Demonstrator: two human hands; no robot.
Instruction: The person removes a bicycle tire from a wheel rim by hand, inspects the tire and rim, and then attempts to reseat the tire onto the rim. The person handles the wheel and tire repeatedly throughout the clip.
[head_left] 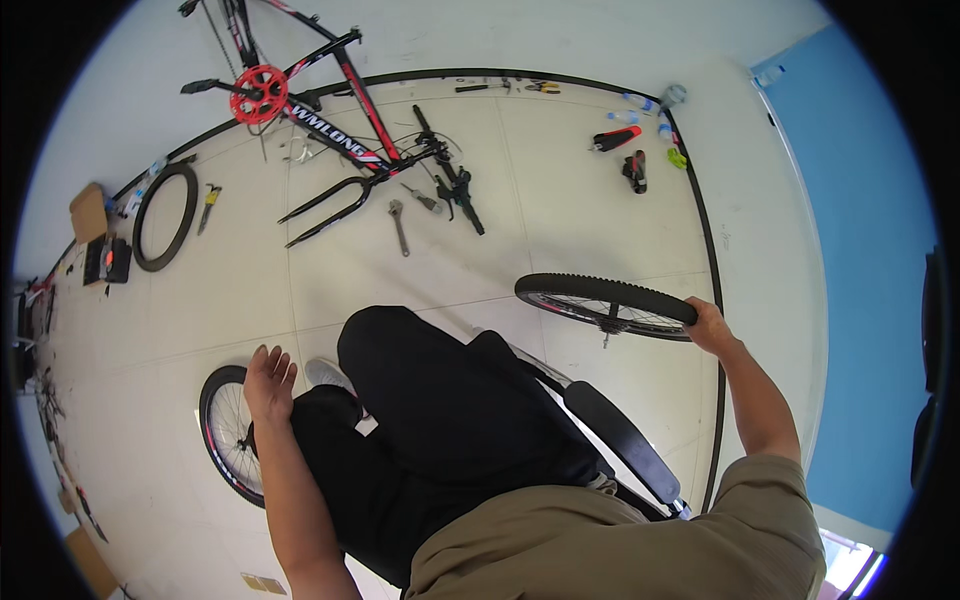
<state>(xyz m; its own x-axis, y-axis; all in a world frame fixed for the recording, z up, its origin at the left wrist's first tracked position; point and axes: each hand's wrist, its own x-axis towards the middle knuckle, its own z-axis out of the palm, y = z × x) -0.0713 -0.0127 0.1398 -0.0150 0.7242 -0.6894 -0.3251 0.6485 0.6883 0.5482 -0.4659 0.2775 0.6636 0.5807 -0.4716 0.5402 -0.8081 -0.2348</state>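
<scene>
My right hand [708, 327] is closed round the tire at the right end of a bicycle wheel [640, 292]. The wheel has a knobby black tire, spokes and a sprocket cluster, and it is tilted so I see it nearly edge-on. My left hand [268, 383] holds nothing, with its fingers stretched out. Below it, partly hidden by my forearm and leg, is a second bicycle wheel [222, 435] with a black tire. Farther off lies a black and red bicycle frame [345, 140] with its fork, red chainring and handlebar [462, 190].
An adjustable wrench [399, 228] and a screwdriver [424, 198] lie by the fork. A loose tire [165, 218] leans at the left wall. A saddle [616, 138], a pedal-like part [635, 172] and bottles sit far right. A chair armrest [622, 440] is beside my right leg.
</scene>
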